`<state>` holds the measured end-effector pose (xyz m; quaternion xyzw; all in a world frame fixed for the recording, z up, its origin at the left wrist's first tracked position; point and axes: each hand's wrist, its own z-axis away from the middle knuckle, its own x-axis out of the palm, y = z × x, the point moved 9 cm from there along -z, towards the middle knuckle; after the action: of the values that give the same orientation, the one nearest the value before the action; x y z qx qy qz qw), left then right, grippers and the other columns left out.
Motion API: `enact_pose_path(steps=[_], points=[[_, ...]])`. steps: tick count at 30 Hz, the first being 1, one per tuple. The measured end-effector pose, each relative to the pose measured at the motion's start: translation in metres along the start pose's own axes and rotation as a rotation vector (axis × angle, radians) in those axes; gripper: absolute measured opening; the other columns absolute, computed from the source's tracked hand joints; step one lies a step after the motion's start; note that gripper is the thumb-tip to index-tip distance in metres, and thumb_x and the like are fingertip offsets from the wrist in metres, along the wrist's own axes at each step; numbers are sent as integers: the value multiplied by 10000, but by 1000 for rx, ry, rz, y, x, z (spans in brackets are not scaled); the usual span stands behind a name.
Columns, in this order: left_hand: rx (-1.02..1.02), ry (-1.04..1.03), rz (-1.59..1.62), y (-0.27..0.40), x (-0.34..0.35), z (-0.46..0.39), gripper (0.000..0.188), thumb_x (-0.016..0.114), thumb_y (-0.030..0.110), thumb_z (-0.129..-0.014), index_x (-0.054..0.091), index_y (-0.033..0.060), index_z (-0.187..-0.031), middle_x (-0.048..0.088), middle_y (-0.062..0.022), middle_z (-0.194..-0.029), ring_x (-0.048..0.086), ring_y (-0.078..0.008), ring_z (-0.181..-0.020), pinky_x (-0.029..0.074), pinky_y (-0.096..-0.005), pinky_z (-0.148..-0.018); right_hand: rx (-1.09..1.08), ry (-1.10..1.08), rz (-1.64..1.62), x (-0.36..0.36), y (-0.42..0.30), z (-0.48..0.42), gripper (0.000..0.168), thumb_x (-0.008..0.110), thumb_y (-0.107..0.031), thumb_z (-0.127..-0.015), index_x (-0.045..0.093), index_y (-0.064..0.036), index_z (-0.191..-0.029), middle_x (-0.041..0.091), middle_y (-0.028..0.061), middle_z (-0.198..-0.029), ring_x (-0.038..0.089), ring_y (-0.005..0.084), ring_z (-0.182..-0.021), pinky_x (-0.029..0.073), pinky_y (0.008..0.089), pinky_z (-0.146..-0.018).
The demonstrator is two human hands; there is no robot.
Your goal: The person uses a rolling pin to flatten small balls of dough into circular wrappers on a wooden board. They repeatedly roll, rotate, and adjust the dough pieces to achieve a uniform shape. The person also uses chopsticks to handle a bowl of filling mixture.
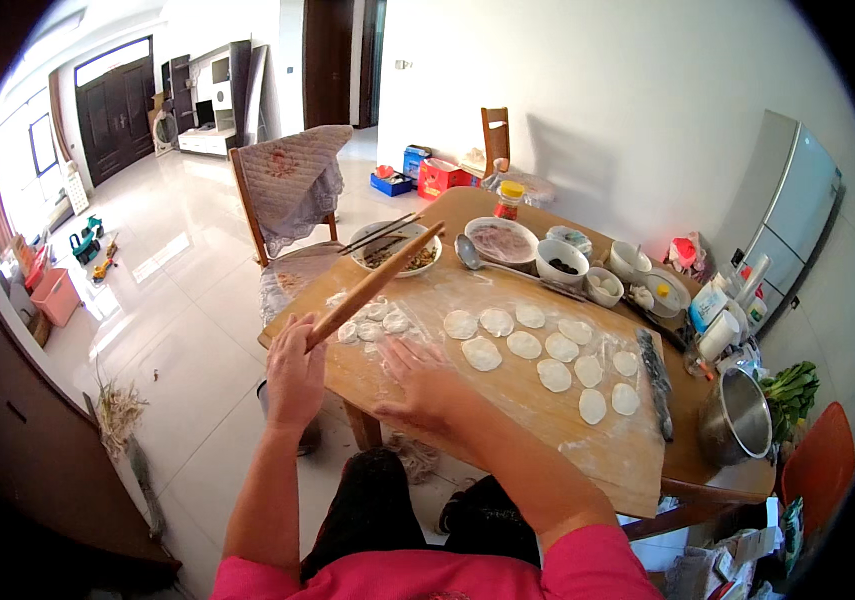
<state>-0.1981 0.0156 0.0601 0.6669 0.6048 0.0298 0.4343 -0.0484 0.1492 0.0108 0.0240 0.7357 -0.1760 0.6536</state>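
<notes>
My left hand (297,367) grips the lower end of a wooden rolling pin (375,288), which slants up to the right over the board. With fingers spread, my right hand (420,375) is low over the floured wooden board (547,442); whether it touches the surface or dough beneath is unclear. Small dough pieces (396,322) lie close together just beyond it. Several rolled dough rounds (481,353) are spread over the board's middle and right. Behind the pin stands a bowl of chopped filling (421,259) with chopsticks (381,233) across its rim.
Along the table's far side are a spoon (466,250), a bowl with dark pieces (562,264), a covered bowl (502,241) and a yellow-lidded jar (510,199). At the right stand a steel pot (735,416) and leafy greens (791,390). A cloth-draped chair (288,187) stands at the left.
</notes>
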Motion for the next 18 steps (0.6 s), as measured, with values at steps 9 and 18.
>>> enact_pose_path(steps=[9,18], points=[[142,-138,-55,47,33,14,269,691,127,-967,661,38,-1219,671,-141,-1413,513,-384,-1445,365,-509,-1205,285,-59,143,-35,35,209,1067,655,-715,-905,344,19,-1614,310,238,-1705,271,342,-1605,204,554,-1290],[426,-506,-60,163,138,84,339,729,185,-932,674,88,-1252,650,-80,-1442,496,-301,-1475,317,-553,-1232,388,595,-88,-97,55,334,760,668,-559,-980,528,-15,-1494,510,223,-1570,464,404,-1476,269,604,-1249]])
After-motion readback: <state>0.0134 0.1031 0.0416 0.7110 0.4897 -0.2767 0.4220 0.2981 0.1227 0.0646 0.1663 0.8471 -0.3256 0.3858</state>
